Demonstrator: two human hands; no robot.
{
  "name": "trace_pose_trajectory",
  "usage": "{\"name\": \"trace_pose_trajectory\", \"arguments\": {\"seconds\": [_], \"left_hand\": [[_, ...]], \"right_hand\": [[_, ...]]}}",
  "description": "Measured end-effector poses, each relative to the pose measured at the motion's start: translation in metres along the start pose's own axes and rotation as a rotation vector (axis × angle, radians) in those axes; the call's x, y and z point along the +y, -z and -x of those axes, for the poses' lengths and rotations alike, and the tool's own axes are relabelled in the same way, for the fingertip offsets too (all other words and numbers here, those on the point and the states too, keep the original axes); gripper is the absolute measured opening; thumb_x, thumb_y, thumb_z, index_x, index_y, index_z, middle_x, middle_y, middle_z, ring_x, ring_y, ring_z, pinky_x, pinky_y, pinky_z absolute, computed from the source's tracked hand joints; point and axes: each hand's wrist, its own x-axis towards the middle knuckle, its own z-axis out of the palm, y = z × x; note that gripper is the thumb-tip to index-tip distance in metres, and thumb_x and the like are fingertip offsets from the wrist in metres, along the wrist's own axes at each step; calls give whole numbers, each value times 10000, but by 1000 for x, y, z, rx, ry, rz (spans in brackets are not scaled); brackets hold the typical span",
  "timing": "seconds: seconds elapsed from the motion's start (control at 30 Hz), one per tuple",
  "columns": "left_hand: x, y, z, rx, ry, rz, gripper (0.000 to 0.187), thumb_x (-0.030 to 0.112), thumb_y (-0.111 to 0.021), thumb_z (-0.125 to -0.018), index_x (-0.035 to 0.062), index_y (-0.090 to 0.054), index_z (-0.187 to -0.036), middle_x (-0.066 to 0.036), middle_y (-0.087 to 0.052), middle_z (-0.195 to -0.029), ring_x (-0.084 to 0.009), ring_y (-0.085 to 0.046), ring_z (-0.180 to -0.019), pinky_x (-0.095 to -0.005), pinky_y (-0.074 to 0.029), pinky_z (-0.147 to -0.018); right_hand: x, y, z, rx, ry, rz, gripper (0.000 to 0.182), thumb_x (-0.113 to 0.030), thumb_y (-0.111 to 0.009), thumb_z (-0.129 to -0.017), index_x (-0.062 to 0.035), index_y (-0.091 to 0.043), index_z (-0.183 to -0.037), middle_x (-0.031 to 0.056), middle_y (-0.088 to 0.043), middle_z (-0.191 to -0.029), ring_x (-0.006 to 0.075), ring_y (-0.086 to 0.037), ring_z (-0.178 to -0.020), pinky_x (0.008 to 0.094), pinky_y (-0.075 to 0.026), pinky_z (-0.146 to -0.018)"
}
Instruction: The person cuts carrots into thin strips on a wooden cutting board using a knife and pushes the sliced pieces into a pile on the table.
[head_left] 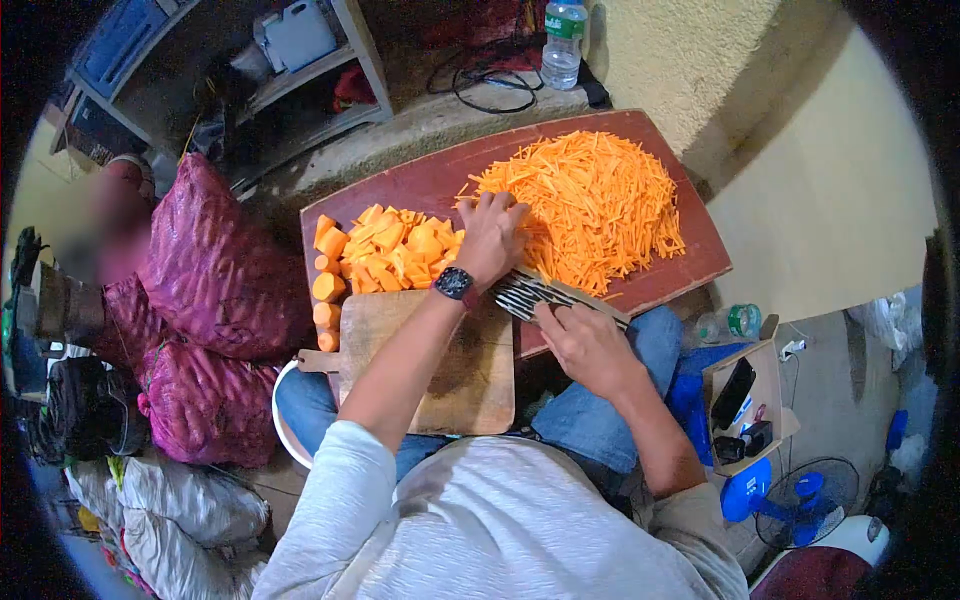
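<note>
My left hand (pixel 490 235), with a dark watch (pixel 453 283) on its wrist, reaches over the board between the carrot pieces and the shreds. Its fingers look apart and bent, touching the edge of the large heap of carrot shreds (pixel 600 205). Closed on a broad knife (pixel 545 295) with a dark-and-light striped blade, my right hand (pixel 590 348) is at the heap's near edge. Flat-cut carrot pieces (pixel 390 245) lie left of my left hand. Several thick carrot chunks (pixel 328 287) line the board's left side.
A wooden cutting board (pixel 430 385) rests over my lap, against the red board (pixel 690 280). Pink mesh sacks of produce (pixel 215 270) stand at left, above white sacks (pixel 190 510). A water bottle (pixel 563 45) stands behind; a box (pixel 750 400) and fan (pixel 805 500) are at right.
</note>
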Motion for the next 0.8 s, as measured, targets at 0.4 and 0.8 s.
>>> {"name": "trace_pose_trajectory", "arguments": {"seconds": [0.4,0.8], "left_hand": [[6,14,14,57,-47,-36,402,137,-801,-826,161,-735,-1221,-109,-644,-1224,-320,-581,-1218,-556,-370,-1060],[-88,72,86,-68,244,-177,646,488,-869,-827,174,-725,-1373,-97,-668,-1278,-329,-572,-1234,-581,-363,-1042]], "right_hand": [[-12,4,-4,-44,-40,-13,379,-147,-736,-969,7,-667,-1308,148,-701,-938,348,-718,-932,477,-591,-814],[-65,12,12,92,-420,-923,407,-166,-750,-995,10,-679,-1356,288,-763,-1036,472,-756,-972,492,-602,-819]]}}
